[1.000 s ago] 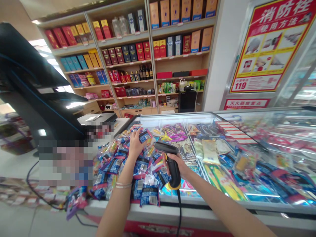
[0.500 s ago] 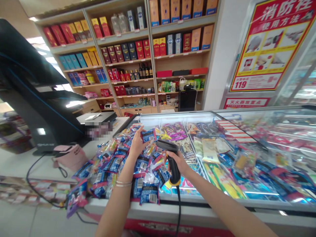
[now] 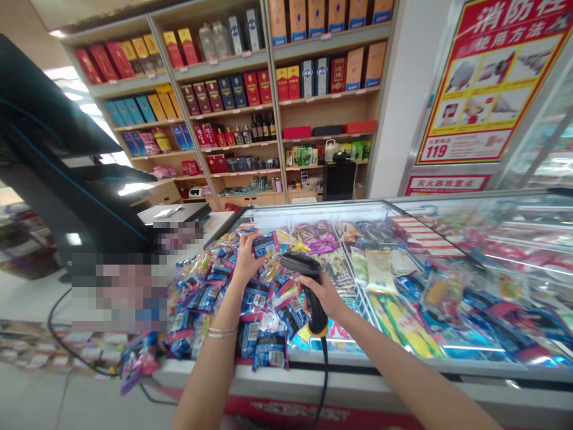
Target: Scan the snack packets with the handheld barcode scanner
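Observation:
My right hand (image 3: 323, 292) is wrapped around the grip of a black and yellow barcode scanner (image 3: 317, 310), whose head points left toward my left hand (image 3: 247, 260). Between the thumb and fingers of the left hand is a blue snack packet (image 3: 267, 244), its printed barcode turned toward me. Beneath both hands spreads a heap of similar blue and clear packets (image 3: 206, 297), piled on the glass top of a chest freezer (image 3: 358, 365). From the scanner's base a black cord hangs over the freezer's front edge.
Purple packets (image 3: 316, 237) and other wrapped goods show under the glass to the right. A black checkout terminal (image 3: 85, 197) stands on the left counter, with a loose cable (image 3: 67, 346) below. Shelves of boxed bottles (image 3: 226, 95) line the back wall.
My left hand has shifted slightly left and its fingers have changed position a little, with the blue packet moving along. The scanner stays in nearly the same place in my right hand.

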The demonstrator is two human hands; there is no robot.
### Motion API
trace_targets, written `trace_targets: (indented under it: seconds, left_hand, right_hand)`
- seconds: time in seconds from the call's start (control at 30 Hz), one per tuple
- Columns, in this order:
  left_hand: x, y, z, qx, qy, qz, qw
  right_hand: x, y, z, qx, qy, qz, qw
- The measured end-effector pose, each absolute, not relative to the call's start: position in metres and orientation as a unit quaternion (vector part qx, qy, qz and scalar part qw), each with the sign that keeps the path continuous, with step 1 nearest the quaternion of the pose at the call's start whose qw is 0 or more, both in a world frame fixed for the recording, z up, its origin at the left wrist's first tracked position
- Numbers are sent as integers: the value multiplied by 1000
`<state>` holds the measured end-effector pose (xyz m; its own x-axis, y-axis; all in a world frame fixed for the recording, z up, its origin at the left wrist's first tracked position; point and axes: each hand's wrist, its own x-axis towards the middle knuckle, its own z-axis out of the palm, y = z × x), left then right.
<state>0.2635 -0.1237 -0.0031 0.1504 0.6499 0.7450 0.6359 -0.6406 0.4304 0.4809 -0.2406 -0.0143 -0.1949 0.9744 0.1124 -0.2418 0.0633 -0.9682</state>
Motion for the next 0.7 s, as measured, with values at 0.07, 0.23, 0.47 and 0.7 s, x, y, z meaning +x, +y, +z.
trace_targets:
  seconds: [0.07, 0.23, 0.47, 0.7]
  left_hand:
    - [263, -122, -4, 759, 424, 494, 3]
    - [262, -119, -7, 763, 424, 487, -14]
    - [266, -128, -1, 772, 440, 457, -35]
    - [308, -146, 42, 810, 467, 350, -62]
  right_hand:
    - [481, -242, -13, -359, -514, 580, 520]
    - [482, -243, -12, -342, -511, 589, 525]
    - [486, -238, -6, -332, -486, 599, 543]
    - [563, -254, 22, -345, -450, 532, 629]
